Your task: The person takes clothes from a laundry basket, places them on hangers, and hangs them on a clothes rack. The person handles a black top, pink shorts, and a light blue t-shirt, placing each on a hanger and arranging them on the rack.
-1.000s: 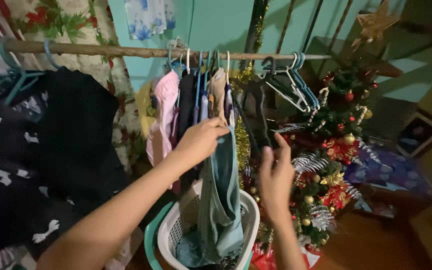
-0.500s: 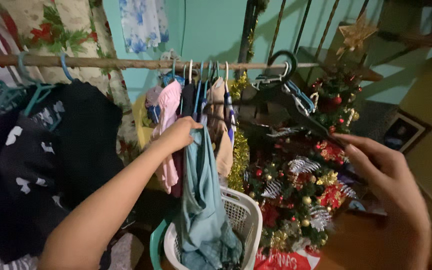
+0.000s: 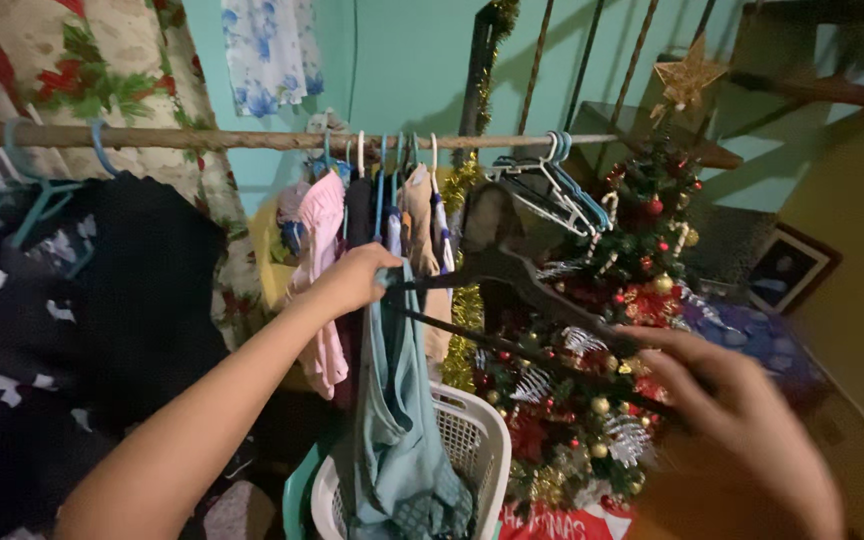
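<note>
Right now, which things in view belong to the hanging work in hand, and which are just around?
In hand:
left hand, grip on the grey-green cloth garment
right hand on the black plastic hanger
wooden rail
white plastic laundry basket

Just around:
decorated Christmas tree
gold star
framed picture
floral curtain

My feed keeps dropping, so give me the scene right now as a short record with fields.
left hand: left hand grips the top of a grey-green garment
right hand: right hand holds a dark hanger, blurred
garment: hangs down into the white laundry basket
rail: wooden pole with hung clothes and empty hangers
nearby: decorated Christmas tree to the right
</note>
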